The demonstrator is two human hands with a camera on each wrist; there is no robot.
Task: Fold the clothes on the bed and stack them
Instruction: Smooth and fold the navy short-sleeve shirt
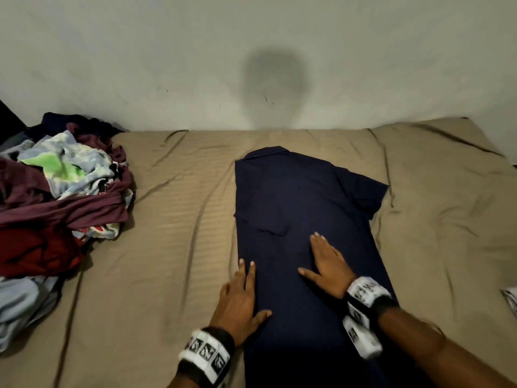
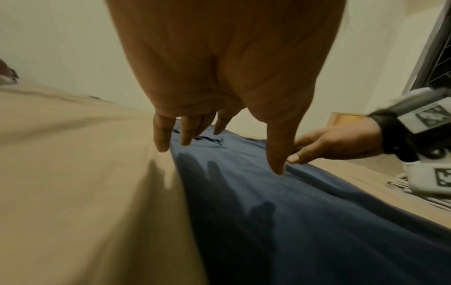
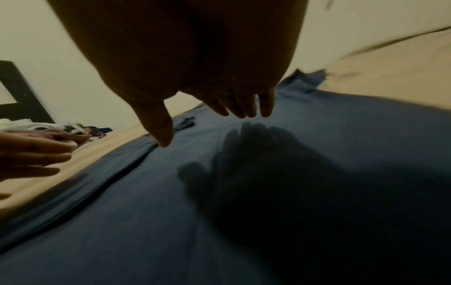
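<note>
A navy blue shirt lies lengthwise on the tan bed sheet, its left side folded in and one short sleeve sticking out at the right. My left hand lies flat along the shirt's left folded edge, fingers straight, thumb on the cloth. My right hand rests flat on the middle of the shirt, fingers straight and together. In the left wrist view the left hand hovers just over the blue shirt; in the right wrist view the right hand does the same above the shirt.
A heap of unfolded clothes, maroon, light blue and green, sits at the bed's left side. The wall runs along the far edge of the bed. A bit of white patterned cloth shows at the right edge.
</note>
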